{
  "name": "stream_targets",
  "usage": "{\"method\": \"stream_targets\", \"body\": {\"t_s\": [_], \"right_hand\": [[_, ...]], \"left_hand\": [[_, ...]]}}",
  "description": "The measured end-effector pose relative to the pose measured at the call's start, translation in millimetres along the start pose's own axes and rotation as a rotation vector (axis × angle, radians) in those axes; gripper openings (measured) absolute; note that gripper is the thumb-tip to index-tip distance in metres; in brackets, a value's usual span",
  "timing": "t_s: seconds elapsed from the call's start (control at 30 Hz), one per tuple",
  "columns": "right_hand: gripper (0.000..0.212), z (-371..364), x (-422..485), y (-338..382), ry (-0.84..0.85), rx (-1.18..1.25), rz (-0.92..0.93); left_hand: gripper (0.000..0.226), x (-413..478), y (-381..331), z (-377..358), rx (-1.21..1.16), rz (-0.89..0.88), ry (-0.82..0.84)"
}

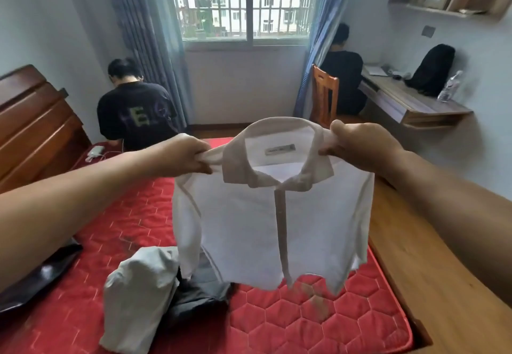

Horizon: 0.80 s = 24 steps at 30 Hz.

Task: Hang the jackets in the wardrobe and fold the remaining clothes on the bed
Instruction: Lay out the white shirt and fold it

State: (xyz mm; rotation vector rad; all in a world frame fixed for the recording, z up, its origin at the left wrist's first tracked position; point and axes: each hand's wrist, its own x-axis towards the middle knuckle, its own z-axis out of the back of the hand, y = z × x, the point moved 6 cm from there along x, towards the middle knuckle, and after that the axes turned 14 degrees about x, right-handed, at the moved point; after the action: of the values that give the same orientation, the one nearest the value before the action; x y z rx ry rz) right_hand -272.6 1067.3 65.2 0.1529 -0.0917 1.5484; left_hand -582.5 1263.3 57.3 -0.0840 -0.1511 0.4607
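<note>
"Above the red mattress [304, 323], what hangs in the air?"

"White collared shirt [277, 223], front toward the camera, placket closed, collar uppermost. It is held up at the shoulders by two hands on outstretched arms."

"How do the fingers lie?"

"Left hand [180, 155]: fingers curled, bunching the shoulder cloth just beside the collar. Right hand [360, 146]: thumb and curled fingers pinching the collar edge and shoulder cloth on the other side."

"Does the hem touch the bed?"

"Cannot be told. The hem hangs low over the mattress, and one sleeve drops in front of a pale grey garment [138, 292] that lies crumpled on the mattress. A dark grey garment [199, 295] touches the pale one on its right. A black glossy item [41, 279] lies at the mattress's left edge, below the left forearm."

"And the surroundings?"

"Wooden bed frame [429, 256] along the right side; wooden headboard [36, 121] at left. One person [135, 112] in a dark T-shirt sits at the far end of the mattress, back turned. A second person [343, 71] sits on a wooden chair [324, 90] at a wall-mounted desk [410, 101] that carries a black backpack [432, 68] and a water bottle [450, 86]. A barred window [243, 2] stands between them."
</note>
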Motion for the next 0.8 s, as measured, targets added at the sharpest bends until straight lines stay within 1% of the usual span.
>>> {"method": "stream_targets", "body": {"t_s": [0.03, 0.07, 0.1, 0.13, 0.2, 0.23, 0.3, 0.37, 0.43, 0.5, 0.6, 0.63, 0.7, 0.77, 0.8], "right_hand": [[0.039, -2, -8, -8, -0.007, 0.036, -0.119], [0.030, 6, -17, -7, -0.085, 0.040, -0.192], [0.028, 8, -25, -10, -0.113, 0.006, -0.196], [0.024, 8, -33, -7, -0.135, -0.002, -0.210], [0.011, 2, -48, -14, -0.221, 0.143, -0.269], [0.009, -2, -56, -21, -0.274, 0.248, -0.317], [0.022, -5, -73, -28, -0.400, 0.435, -0.431], [0.033, -9, -86, -33, -0.494, 0.535, -0.511], [0.039, -7, -97, -35, -0.548, 0.619, -0.544], [0.042, 2, -106, -37, -0.536, 0.577, -0.532], [0.045, 12, -115, -32, -0.455, 0.417, -0.460], [0.041, 15, -118, -29, -0.439, 0.339, -0.413], [0.031, 19, -126, -19, -0.440, 0.137, -0.260], [0.023, 18, -132, -11, -0.450, -0.016, -0.112], [0.016, 17, -133, -9, -0.449, -0.060, -0.068]], "left_hand": [[0.050, 2, 1, 0, -0.006, -0.016, -0.039], [0.051, 4, 1, 1, -0.023, -0.031, -0.102], [0.047, 5, 0, 0, -0.050, -0.034, -0.164], [0.039, 7, 2, -3, -0.093, -0.013, -0.213], [0.022, 11, 4, -11, -0.207, 0.067, -0.267], [0.018, 14, 2, -15, -0.250, 0.089, -0.284], [0.015, 18, -3, -18, -0.287, 0.081, -0.323], [0.012, 21, -9, -15, -0.296, 0.050, -0.364], [0.011, 24, -11, -16, -0.314, 0.025, -0.379], [0.016, 29, -13, -18, -0.338, -0.002, -0.367], [0.020, 34, -13, -20, -0.311, -0.044, -0.357], [0.021, 34, -11, -20, -0.244, -0.062, -0.371], [0.018, 34, -10, -23, -0.082, -0.099, -0.391], [0.006, 34, -11, -26, 0.048, -0.093, -0.345], [0.008, 33, -14, -26, 0.101, -0.124, -0.337]]}}
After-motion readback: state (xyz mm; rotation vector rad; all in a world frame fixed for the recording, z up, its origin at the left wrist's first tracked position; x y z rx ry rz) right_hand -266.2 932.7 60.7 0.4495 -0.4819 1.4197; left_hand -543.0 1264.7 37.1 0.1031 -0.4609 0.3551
